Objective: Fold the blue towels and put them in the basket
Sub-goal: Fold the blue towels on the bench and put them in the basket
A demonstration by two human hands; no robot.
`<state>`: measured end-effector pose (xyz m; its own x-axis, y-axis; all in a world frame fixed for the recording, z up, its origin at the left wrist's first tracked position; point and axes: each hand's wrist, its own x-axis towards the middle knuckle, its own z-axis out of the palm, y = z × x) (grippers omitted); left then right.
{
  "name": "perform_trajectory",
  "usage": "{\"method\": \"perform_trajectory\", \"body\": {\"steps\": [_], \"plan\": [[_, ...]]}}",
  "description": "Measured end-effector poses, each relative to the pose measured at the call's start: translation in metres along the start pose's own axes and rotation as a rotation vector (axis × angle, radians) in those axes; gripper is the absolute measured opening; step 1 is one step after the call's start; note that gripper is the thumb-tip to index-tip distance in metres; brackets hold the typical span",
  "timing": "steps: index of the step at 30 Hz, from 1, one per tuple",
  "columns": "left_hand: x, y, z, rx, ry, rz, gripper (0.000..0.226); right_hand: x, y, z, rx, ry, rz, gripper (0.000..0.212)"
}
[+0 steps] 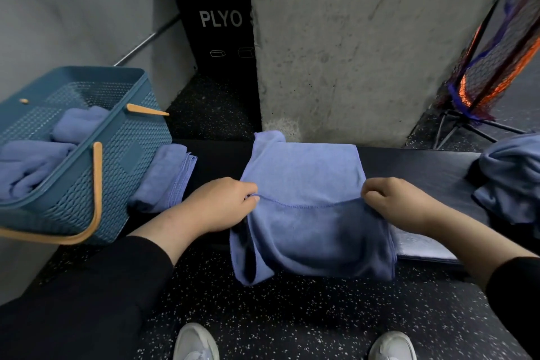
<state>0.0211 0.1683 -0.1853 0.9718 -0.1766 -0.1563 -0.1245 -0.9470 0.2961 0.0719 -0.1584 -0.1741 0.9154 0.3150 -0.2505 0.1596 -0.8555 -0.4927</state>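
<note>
Mid-fold: left hand (225,203) & right hand (393,203) each pinch the stitched edge of the towel (306,172), which lies btwn them over the bench (423,166). Keep corners level, carry edge fwd evenly. Basket (125,152) sits left of left hand.

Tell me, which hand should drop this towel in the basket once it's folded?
Probably the left hand. The basket sits on that side, past the folded towel, so it looks like a short reach. The right hand, pinching the towel's other corner, would have to cross over.
</note>
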Motion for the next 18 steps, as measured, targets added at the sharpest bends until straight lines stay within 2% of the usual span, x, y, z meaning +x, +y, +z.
{"method": "perform_trajectory", "body": {"steps": [2, 4, 6, 8, 10, 12, 15, 18], "plan": [[-0.005, -0.002, -0.004, -0.165, 0.030, 0.034, 0.038, 0.000, 0.002, -0.003, 0.276, 0.032, -0.008, 0.025], [-0.004, -0.003, -0.009, -0.429, 0.101, 0.055, 0.038, 0.003, -0.001, -0.007, 0.599, 0.058, -0.006, 0.029], [0.003, -0.003, -0.016, -0.622, 0.205, 0.070, 0.034, 0.009, -0.006, -0.013, 0.735, 0.122, 0.002, 0.028], [0.015, -0.005, -0.019, -0.673, 0.302, 0.041, 0.036, 0.019, -0.011, -0.015, 0.751, 0.199, 0.001, 0.021], [0.027, -0.010, -0.014, -0.581, 0.319, -0.016, 0.038, 0.031, -0.013, -0.013, 0.672, 0.238, -0.011, 0.018], [0.034, -0.013, -0.004, -0.437, 0.240, -0.058, 0.035, 0.041, -0.013, -0.004, 0.529, 0.205, -0.017, 0.020], [0.042, -0.019, 0.015, -0.212, 0.067, -0.062, 0.029, 0.046, -0.012, 0.012, 0.314, 0.026, -0.042, 0.023], [0.047, -0.027, 0.025, 0.016, 0.060, -0.066, 0.032, 0.048, -0.004, 0.024, 0.112, -0.099, -0.075, 0.020]]}}
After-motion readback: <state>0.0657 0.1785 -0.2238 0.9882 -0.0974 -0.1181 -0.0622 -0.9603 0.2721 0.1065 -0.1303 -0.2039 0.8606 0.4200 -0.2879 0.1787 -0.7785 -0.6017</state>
